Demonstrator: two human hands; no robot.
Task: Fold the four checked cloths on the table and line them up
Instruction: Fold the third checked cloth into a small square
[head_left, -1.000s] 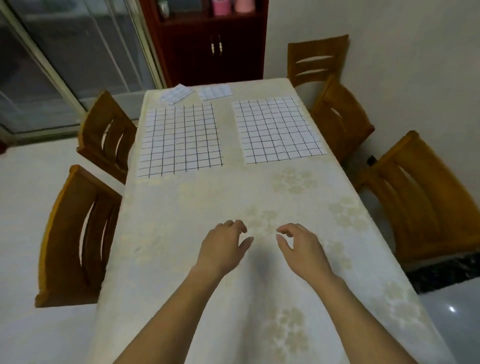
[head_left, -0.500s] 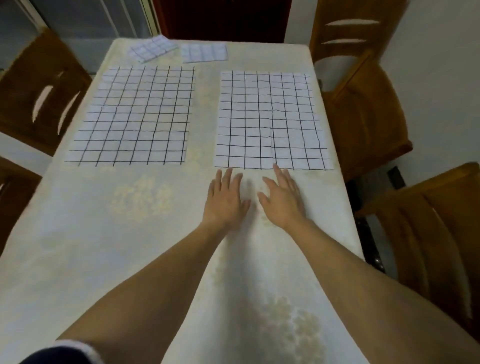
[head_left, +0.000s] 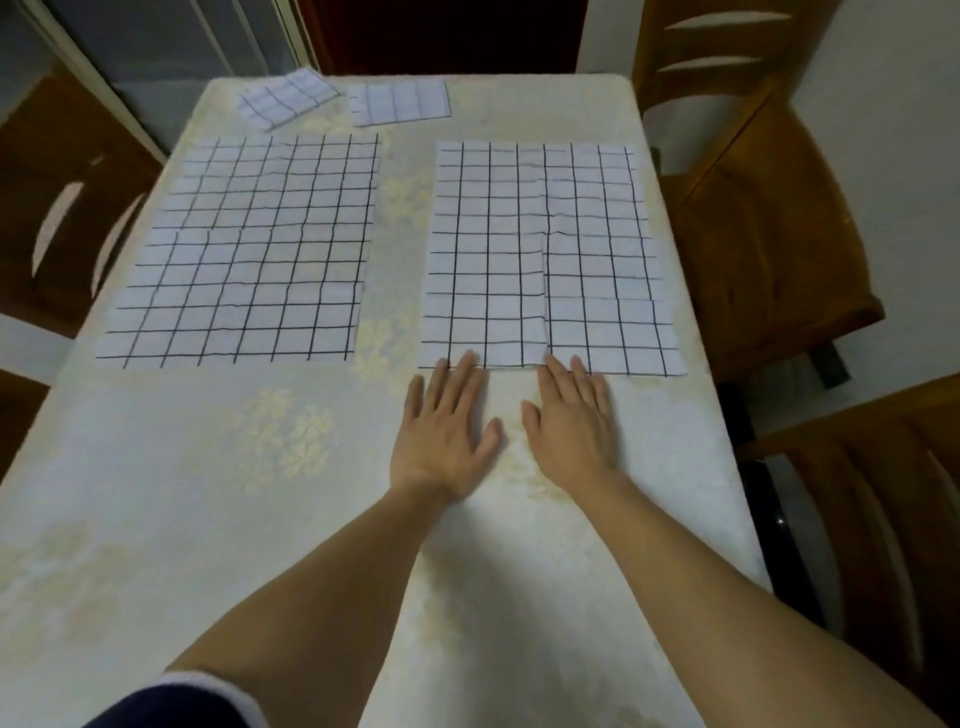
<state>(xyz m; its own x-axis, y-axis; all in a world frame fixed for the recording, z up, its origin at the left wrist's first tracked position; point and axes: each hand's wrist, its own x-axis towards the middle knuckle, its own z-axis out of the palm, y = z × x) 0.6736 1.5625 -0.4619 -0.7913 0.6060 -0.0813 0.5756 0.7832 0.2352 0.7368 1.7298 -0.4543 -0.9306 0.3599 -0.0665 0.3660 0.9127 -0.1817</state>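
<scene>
Two white cloths with black checks lie spread flat on the table: the left cloth (head_left: 244, 249) and the right cloth (head_left: 545, 254). Two small folded checked cloths lie at the far end, one tilted (head_left: 285, 98) and one straight (head_left: 399, 102). My left hand (head_left: 447, 426) and my right hand (head_left: 574, 421) lie flat with straight fingers, side by side, on the tablecloth. Their fingertips touch the near edge of the right cloth. Neither hand holds anything.
The table (head_left: 208, 493) has a pale floral tablecloth. Wooden chairs stand on the right (head_left: 769, 234), near right (head_left: 883, 493) and left (head_left: 57, 208). A dark cabinet (head_left: 447, 31) stands beyond the far end.
My view has moved forward over the table. Both hands went from loosely curled near the front to flat, and slid up until their fingertips met the right cloth's near edge.
</scene>
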